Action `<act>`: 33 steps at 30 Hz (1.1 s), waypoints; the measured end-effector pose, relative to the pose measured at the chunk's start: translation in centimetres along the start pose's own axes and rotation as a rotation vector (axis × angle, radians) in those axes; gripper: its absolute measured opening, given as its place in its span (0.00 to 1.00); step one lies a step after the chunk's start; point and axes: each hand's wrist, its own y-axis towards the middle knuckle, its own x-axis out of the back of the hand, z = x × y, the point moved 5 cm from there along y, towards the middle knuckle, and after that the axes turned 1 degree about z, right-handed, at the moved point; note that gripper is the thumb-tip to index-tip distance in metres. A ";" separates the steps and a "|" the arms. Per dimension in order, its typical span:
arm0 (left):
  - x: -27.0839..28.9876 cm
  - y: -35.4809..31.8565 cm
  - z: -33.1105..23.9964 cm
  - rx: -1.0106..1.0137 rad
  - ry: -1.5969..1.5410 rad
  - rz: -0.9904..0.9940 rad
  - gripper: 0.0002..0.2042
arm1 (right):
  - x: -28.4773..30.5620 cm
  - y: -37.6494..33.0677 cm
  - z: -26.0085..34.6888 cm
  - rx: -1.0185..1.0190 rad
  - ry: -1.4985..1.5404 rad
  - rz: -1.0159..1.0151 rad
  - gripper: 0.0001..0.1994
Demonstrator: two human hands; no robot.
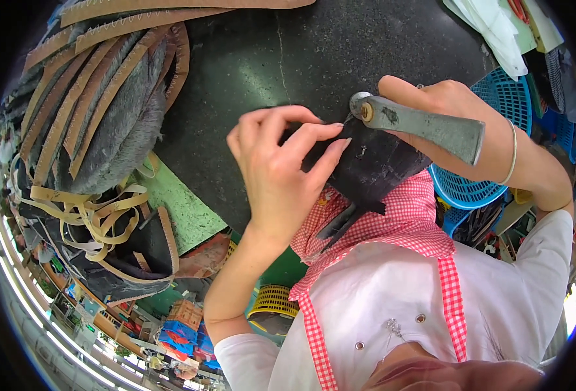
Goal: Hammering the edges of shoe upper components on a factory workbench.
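Observation:
My right hand [431, 98] grips a grey metal hammer [425, 122]. Its round striking face is toward my left fingers and its flared end points right; the handle is hidden. Close by on the left, my left hand [275, 156] is closed, with thumb and fingertips drawn together just beside the hammer's round face. Something thin and dark shows at those fingertips, too small to name. Below them lies black sheet material [369, 166] at the near edge of the dark worktop [314, 55]. A narrow dark piece [340, 221] juts from there over my red checked apron [392, 225].
At the far left are grey furry pieces [121, 124] with stitched tan strips [95, 98]. Tan bands [102, 218] lie tangled below them, near a pale green board [177, 208]. A blue basket [467, 186] stands at right, white sheets [490, 32] beyond, and a yellow basket [275, 300] below left.

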 end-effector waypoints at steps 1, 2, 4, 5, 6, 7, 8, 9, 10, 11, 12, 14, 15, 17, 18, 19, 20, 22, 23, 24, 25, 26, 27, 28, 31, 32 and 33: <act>-0.3 -0.1 0.0 -0.001 0.001 -0.003 0.09 | 0.0 0.0 -0.5 0.002 -0.002 -0.001 0.15; -0.5 -0.1 -0.1 -0.001 -0.034 -0.007 0.09 | 0.1 0.1 -0.6 0.079 -0.011 -0.022 0.14; -0.5 -0.2 -0.5 -0.034 -0.026 -0.033 0.08 | 0.4 0.2 -0.1 0.157 -0.019 -0.042 0.13; -0.5 -0.3 -0.7 -0.031 -0.024 -0.034 0.08 | 1.2 0.5 0.6 0.208 0.004 -0.100 0.13; -0.4 -0.3 -1.2 -0.070 0.041 -0.053 0.08 | 1.7 0.5 1.1 0.257 0.027 -0.158 0.13; -0.3 -0.3 -1.6 -0.108 0.106 -0.071 0.08 | 1.5 0.3 1.3 0.259 0.028 -0.156 0.13; -0.2 -0.2 -1.9 -0.129 0.128 -0.073 0.08 | 0.9 0.0 1.4 0.190 -0.025 -0.072 0.12; -0.2 -0.3 -1.9 -0.126 0.129 -0.072 0.08 | 0.3 -0.1 1.2 0.122 -0.077 0.012 0.11; -0.5 -0.3 -1.9 -0.150 0.140 -0.070 0.08 | -0.1 -0.1 0.8 0.029 -0.217 0.209 0.13; -0.7 -0.4 -1.9 -0.173 0.151 -0.067 0.08 | 0.0 0.2 0.6 0.026 -0.219 0.208 0.13; -0.7 -0.5 -1.9 -0.198 0.147 -0.072 0.10 | 0.8 0.7 0.6 0.069 -0.186 0.069 0.15; -0.5 -0.5 -1.8 -0.206 0.145 -0.077 0.10 | 1.6 0.6 1.6 0.220 -0.115 -0.149 0.18; -0.3 -0.5 -1.8 -0.217 0.143 -0.085 0.10 | 1.2 0.3 2.2 0.223 -0.111 -0.145 0.18; 0.5 -0.1 -1.2 -0.122 0.111 -0.028 0.11 | -0.8 -0.2 1.9 -0.021 -0.141 0.153 0.15; 0.8 -0.3 -0.4 0.000 0.060 0.019 0.11 | -0.8 -0.3 1.6 -0.027 -0.137 0.149 0.15; 0.7 -0.7 0.3 0.046 0.000 0.016 0.11 | -0.8 -0.1 1.1 -0.028 -0.139 0.146 0.15; 0.4 -1.2 0.3 -0.009 0.005 0.002 0.10 | -0.4 0.5 0.9 0.071 -0.104 0.058 0.17; 0.1 -1.6 -0.5 -0.113 0.075 -0.059 0.09 | 0.6 0.7 1.1 0.191 -0.112 -0.066 0.19; 0.0 -1.7 -0.6 -0.108 0.076 -0.059 0.09 | 0.8 0.8 1.4 0.194 -0.110 -0.062 0.19; 0.1 -1.8 -0.8 -0.146 0.129 -0.082 0.10 | 1.1 0.9 1.7 0.201 -0.078 -0.075 0.19; 0.3 -1.8 -1.1 -0.188 0.182 -0.105 0.10 | 1.4 0.8 2.1 0.206 -0.048 -0.091 0.19; 0.4 -1.7 -1.2 -0.195 0.189 -0.067 0.11 | 0.6 0.5 2.3 0.129 -0.084 0.091 0.20; 0.8 -1.7 -1.1 -0.193 0.190 -0.068 0.11 | -0.8 0.3 2.8 -0.020 -0.180 0.266 0.11; 0.8 -1.6 -0.4 -0.094 0.076 -0.021 0.10 | -0.8 0.3 2.9 -0.031 -0.166 0.310 0.11; 0.9 -1.9 0.7 -0.003 -0.031 -0.005 0.08 | -0.3 1.0 1.6 0.057 0.049 0.169 0.11; 0.8 -2.1 0.3 -0.079 0.045 -0.030 0.08 | 0.2 1.1 2.4 0.323 -0.065 -0.138 0.15; 0.7 -2.3 -0.1 -0.155 0.121 -0.055 0.08 | 0.4 0.6 2.2 0.325 -0.066 -0.138 0.15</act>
